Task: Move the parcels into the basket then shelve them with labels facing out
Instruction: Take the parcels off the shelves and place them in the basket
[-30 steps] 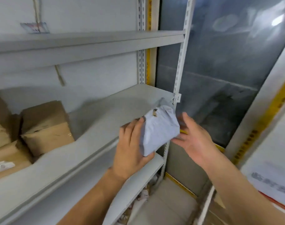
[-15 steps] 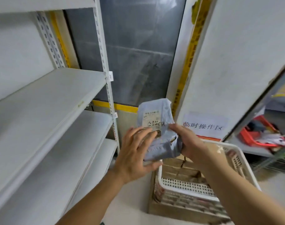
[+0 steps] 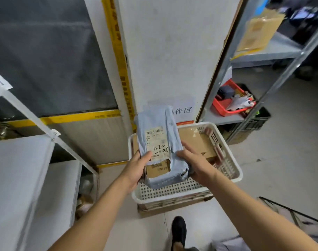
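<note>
Parcel (image 3: 159,147), pale blue mailer, held upright above basket (image 3: 234,167), label (image 3: 157,142) facing the camera, handwritten digits on it. Left hand (image 3: 136,169) grips its left edge, thumb on the label's lower corner; right hand (image 3: 194,163) grips the right edge, fingers curled behind. Torn lower front shows cardboard. White basket sits on a flattened carton on the floor, a brown box (image 3: 196,142) inside. Shelf (image 3: 18,178) at left; red tray (image 3: 227,105) on right rack.
</note>
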